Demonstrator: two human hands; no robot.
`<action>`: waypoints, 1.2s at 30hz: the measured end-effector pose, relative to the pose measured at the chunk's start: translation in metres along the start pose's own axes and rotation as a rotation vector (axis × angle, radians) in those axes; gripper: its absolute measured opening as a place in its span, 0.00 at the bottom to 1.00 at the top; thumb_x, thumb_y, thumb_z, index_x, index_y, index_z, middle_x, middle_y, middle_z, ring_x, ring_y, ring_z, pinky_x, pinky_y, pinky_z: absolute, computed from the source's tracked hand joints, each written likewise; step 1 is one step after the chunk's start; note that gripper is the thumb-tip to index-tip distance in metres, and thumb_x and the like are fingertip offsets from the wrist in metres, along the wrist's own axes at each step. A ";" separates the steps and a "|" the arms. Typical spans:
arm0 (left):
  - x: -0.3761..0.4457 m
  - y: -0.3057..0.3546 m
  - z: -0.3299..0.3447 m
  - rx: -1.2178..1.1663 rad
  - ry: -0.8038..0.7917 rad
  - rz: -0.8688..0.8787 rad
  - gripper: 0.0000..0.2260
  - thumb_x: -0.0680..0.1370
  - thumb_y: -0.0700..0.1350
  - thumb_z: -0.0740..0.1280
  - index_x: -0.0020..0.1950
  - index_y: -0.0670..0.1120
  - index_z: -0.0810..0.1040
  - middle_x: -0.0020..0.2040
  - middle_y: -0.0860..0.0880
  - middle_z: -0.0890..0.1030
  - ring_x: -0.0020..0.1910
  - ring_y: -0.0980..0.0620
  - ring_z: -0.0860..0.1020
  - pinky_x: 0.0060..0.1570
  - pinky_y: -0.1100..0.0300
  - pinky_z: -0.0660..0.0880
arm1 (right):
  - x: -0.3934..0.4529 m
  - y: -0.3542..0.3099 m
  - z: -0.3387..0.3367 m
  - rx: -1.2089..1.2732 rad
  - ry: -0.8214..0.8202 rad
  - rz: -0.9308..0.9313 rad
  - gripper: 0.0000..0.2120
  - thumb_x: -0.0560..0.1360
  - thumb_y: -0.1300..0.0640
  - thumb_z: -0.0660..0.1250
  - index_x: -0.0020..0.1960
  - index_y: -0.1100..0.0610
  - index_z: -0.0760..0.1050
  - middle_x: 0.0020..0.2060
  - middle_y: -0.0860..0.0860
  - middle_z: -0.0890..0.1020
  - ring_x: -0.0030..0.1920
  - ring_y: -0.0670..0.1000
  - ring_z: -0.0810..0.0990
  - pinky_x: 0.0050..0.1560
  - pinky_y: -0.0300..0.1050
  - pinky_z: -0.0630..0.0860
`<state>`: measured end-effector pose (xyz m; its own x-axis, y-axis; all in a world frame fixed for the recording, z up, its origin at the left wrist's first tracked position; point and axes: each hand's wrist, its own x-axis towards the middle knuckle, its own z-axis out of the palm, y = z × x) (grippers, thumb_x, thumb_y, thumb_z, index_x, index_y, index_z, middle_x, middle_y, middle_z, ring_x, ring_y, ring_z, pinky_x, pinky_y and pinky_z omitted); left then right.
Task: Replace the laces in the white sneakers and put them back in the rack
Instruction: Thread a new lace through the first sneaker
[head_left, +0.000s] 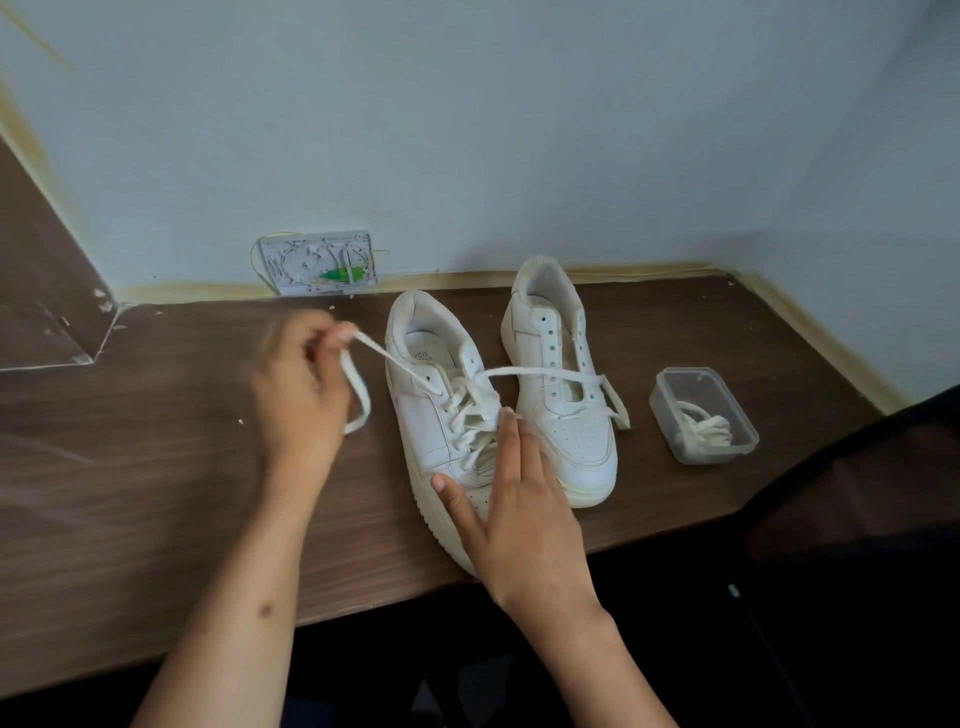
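Two white sneakers stand side by side on a brown wooden table (156, 467). The left sneaker (431, 415) is laced with a cream lace (395, 364). My left hand (301, 384), blurred, pinches one end of that lace and holds it out to the left of the shoe. The lace's other end (571, 376) trails right across the right sneaker (566, 395), which has bare eyelets. My right hand (514, 499) lies flat on the left sneaker's toe with fingers straight.
A small clear plastic box (704, 415) with a bundled cream lace stands right of the sneakers. A grey wall box (317, 265) with a green plug sits at the wall behind. The table's front edge runs under my forearms; walls close the back and right.
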<state>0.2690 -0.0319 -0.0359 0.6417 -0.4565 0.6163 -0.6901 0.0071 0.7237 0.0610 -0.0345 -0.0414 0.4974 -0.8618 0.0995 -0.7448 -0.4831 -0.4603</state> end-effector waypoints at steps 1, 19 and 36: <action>0.001 -0.004 -0.003 -0.005 0.094 -0.101 0.12 0.80 0.52 0.62 0.50 0.44 0.78 0.44 0.50 0.77 0.39 0.50 0.75 0.39 0.57 0.68 | 0.000 0.000 0.000 0.001 0.000 0.001 0.42 0.78 0.31 0.49 0.79 0.56 0.38 0.80 0.51 0.48 0.79 0.47 0.46 0.73 0.36 0.43; -0.004 0.003 0.000 0.323 -0.235 0.305 0.09 0.80 0.52 0.62 0.45 0.49 0.76 0.42 0.54 0.76 0.41 0.49 0.73 0.46 0.54 0.62 | 0.002 -0.003 0.002 -0.007 -0.013 0.052 0.42 0.78 0.31 0.50 0.80 0.54 0.38 0.79 0.51 0.50 0.78 0.48 0.47 0.75 0.39 0.47; -0.002 0.000 0.002 -0.056 -0.379 0.191 0.10 0.79 0.38 0.67 0.58 0.48 0.81 0.48 0.55 0.76 0.44 0.60 0.76 0.49 0.60 0.76 | 0.036 0.053 -0.030 0.099 0.353 0.156 0.12 0.78 0.64 0.65 0.59 0.55 0.80 0.55 0.49 0.76 0.54 0.53 0.77 0.54 0.52 0.78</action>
<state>0.2669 -0.0331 -0.0381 0.3288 -0.7368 0.5908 -0.7588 0.1663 0.6297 0.0263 -0.0961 -0.0352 0.1858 -0.9321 0.3109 -0.7445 -0.3400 -0.5746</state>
